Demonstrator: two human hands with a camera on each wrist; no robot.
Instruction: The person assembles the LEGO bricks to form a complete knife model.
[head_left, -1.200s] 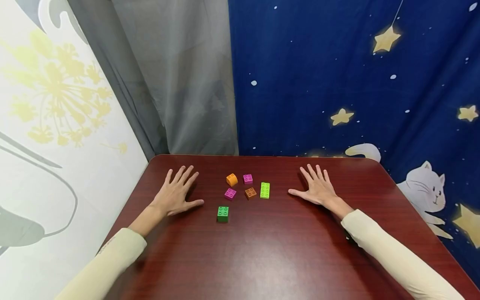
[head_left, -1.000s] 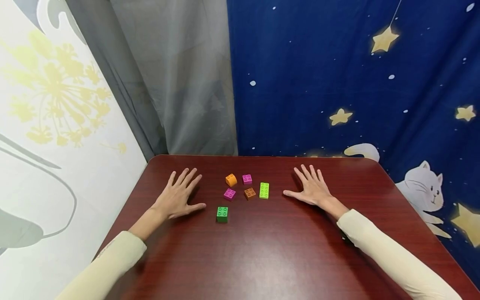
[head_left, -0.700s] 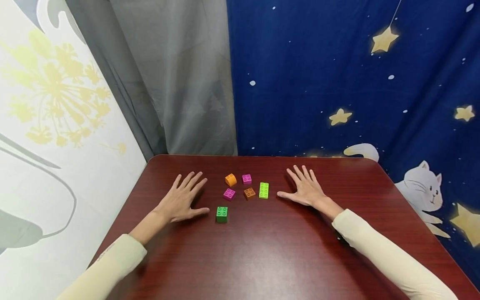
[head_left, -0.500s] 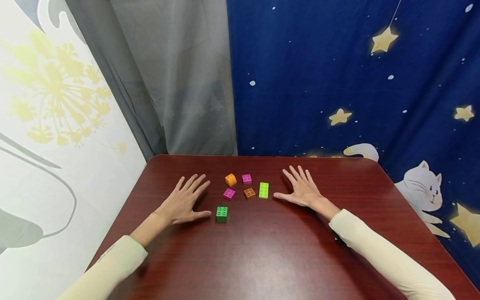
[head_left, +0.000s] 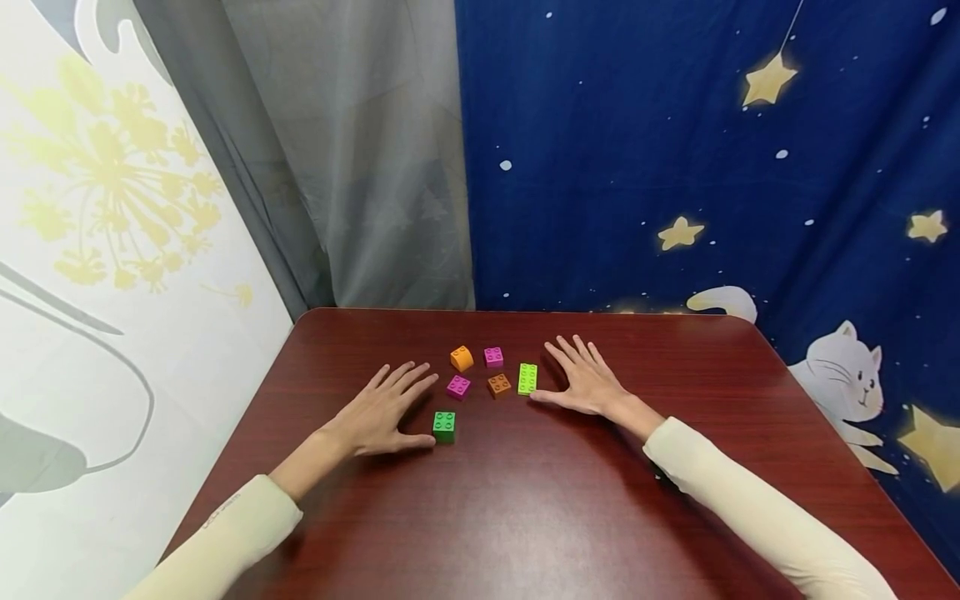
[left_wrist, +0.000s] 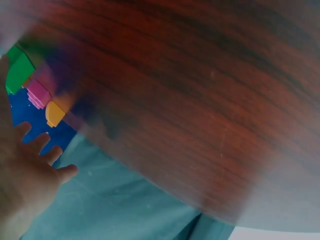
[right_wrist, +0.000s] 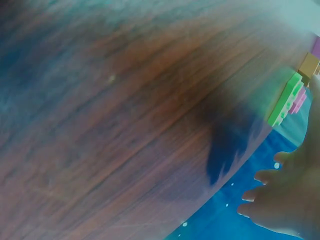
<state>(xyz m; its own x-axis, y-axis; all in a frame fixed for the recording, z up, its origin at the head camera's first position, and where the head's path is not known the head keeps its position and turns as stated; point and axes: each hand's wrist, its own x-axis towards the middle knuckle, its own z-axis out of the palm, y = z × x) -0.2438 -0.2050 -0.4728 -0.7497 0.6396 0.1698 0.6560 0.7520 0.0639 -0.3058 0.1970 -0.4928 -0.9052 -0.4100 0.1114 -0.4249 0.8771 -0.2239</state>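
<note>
Left hand [head_left: 382,415]: moved inward; fingers spread, holding nothing.
Right hand [head_left: 581,385]: moved inward; fingers spread, holding nothing.
Green brick [head_left: 444,427]: front-left of the brown brick [head_left: 498,385]; left hand's thumb alongside, contact unclear.
Lime brick [head_left: 527,379]: right of the brown brick; right hand's thumb at its near end.
Finding: I judge reach nearly complete, no brick shifted.

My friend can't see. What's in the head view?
A bare left hand and right hand spread over a reddish wooden table, with a square green plastic brick, curved orange plastic brick, square brown plastic brick, long lime plastic brick and two square magenta plastic bricks between them. Behind hangs a blue starry fabric curtain.
</note>
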